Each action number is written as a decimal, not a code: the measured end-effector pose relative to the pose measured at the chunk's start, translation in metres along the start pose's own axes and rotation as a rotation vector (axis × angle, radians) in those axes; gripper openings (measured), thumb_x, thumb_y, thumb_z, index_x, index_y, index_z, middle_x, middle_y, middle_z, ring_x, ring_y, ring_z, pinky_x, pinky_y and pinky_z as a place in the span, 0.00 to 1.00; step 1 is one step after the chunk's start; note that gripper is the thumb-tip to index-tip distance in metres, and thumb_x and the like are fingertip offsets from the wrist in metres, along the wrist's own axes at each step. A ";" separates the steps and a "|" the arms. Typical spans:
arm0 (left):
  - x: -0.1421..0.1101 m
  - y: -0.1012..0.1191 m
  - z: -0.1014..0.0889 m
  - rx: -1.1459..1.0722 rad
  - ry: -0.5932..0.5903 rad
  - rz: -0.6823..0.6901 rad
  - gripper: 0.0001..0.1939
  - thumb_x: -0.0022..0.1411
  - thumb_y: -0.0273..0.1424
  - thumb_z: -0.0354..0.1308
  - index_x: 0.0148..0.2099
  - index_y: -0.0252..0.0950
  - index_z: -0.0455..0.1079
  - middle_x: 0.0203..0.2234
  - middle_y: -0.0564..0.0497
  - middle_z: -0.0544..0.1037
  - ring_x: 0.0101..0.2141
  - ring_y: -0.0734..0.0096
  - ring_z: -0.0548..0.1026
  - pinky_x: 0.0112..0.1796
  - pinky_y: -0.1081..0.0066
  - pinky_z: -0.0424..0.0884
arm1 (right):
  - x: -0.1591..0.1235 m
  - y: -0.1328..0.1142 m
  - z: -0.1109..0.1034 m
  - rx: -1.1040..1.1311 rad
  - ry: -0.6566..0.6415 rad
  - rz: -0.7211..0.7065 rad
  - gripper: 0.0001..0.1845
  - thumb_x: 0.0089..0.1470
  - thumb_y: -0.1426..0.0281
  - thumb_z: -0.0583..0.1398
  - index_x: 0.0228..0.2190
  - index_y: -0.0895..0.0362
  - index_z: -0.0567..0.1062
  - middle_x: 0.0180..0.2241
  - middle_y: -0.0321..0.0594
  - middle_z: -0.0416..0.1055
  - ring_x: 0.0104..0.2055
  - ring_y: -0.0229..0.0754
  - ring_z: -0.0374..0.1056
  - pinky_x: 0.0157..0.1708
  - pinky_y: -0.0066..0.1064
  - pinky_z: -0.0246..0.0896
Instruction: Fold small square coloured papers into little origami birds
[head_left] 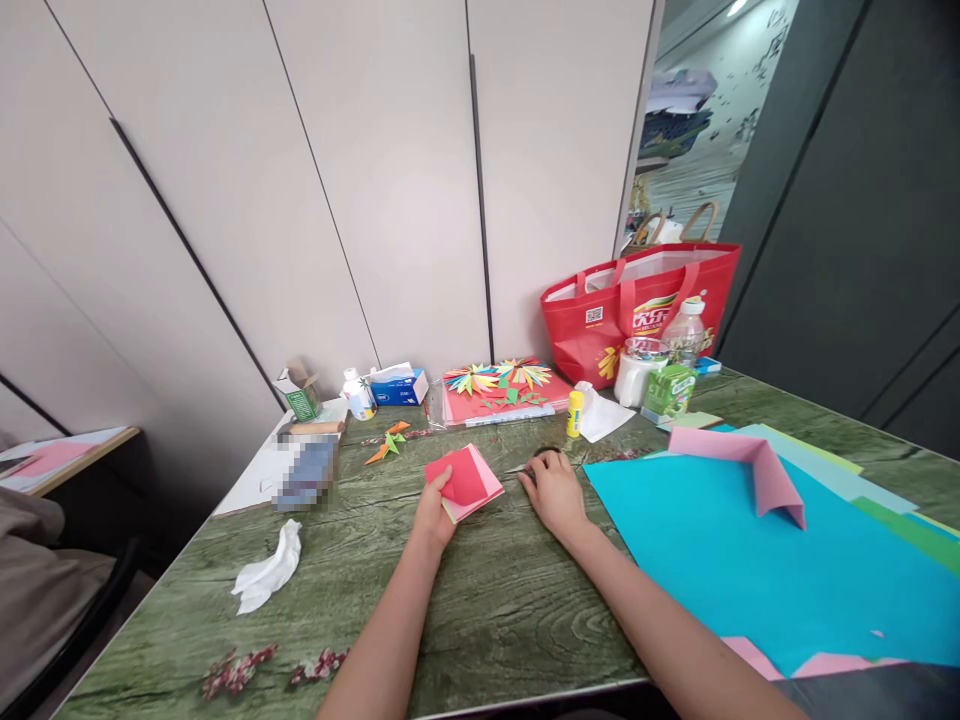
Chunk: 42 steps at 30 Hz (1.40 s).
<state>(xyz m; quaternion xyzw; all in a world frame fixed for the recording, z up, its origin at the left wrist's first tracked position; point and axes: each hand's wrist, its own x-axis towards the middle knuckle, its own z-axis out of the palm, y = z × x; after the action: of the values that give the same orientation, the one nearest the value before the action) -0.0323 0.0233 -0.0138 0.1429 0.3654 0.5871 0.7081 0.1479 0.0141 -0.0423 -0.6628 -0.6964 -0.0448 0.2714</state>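
Note:
My left hand [435, 512] grips a small stack of square coloured paper [466, 480], with a red sheet on top and pink and pale green edges below; the thumb lies over the top sheet. To its right, my right hand [556, 492] rests low on the table with its fingers curled onto a pair of scissors. Only the dark handle [546, 452] and a bit of blade pointing left show; the fingers cover the rest. A yellow glue stick [574, 414] stands upright just beyond my right hand.
Large blue paper [720, 540] with a folded pink strip [750, 460] covers the right side. At the back are folded-paper fans [499, 376], a tissue pack [399, 388], a red bag [585, 335], a bottle [684, 335] and a green carton [670, 392]. Crumpled tissue [270, 570] lies left.

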 end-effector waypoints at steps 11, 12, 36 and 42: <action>0.003 0.000 -0.002 -0.071 0.091 -0.010 0.14 0.55 0.26 0.52 0.45 0.25 0.66 0.22 0.43 0.78 0.22 0.63 0.76 0.31 0.60 0.72 | -0.002 -0.001 0.008 0.014 -0.062 -0.084 0.16 0.54 0.68 0.50 0.43 0.57 0.69 0.41 0.48 0.66 0.44 0.48 0.59 0.42 0.37 0.53; 0.004 0.001 -0.003 -0.086 0.109 0.003 0.14 0.56 0.26 0.51 0.45 0.25 0.66 0.21 0.44 0.77 0.21 0.63 0.76 0.31 0.60 0.72 | -0.002 -0.001 0.009 -0.003 -0.054 -0.070 0.17 0.54 0.69 0.50 0.45 0.58 0.68 0.42 0.49 0.65 0.45 0.49 0.58 0.43 0.38 0.52; 0.019 0.026 -0.028 -0.312 0.190 0.224 0.11 0.58 0.25 0.47 0.42 0.38 0.65 0.26 0.51 0.78 0.27 0.66 0.76 0.37 0.60 0.70 | 0.086 -0.030 0.027 -0.028 -0.339 -0.228 0.19 0.53 0.77 0.45 0.43 0.54 0.67 0.48 0.46 0.62 0.47 0.52 0.52 0.39 0.44 0.49; 0.019 0.026 -0.027 -0.316 0.170 0.200 0.13 0.59 0.27 0.45 0.45 0.34 0.65 0.26 0.47 0.78 0.27 0.64 0.76 0.37 0.59 0.70 | 0.075 -0.041 0.023 0.010 -0.369 -0.355 0.24 0.49 0.80 0.46 0.47 0.54 0.63 0.52 0.44 0.58 0.52 0.49 0.49 0.43 0.45 0.46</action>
<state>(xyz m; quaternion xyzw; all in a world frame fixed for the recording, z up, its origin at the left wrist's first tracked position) -0.0682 0.0419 -0.0228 0.0156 0.3113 0.7143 0.6265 0.1041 0.0862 -0.0166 -0.5256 -0.8399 0.0333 0.1310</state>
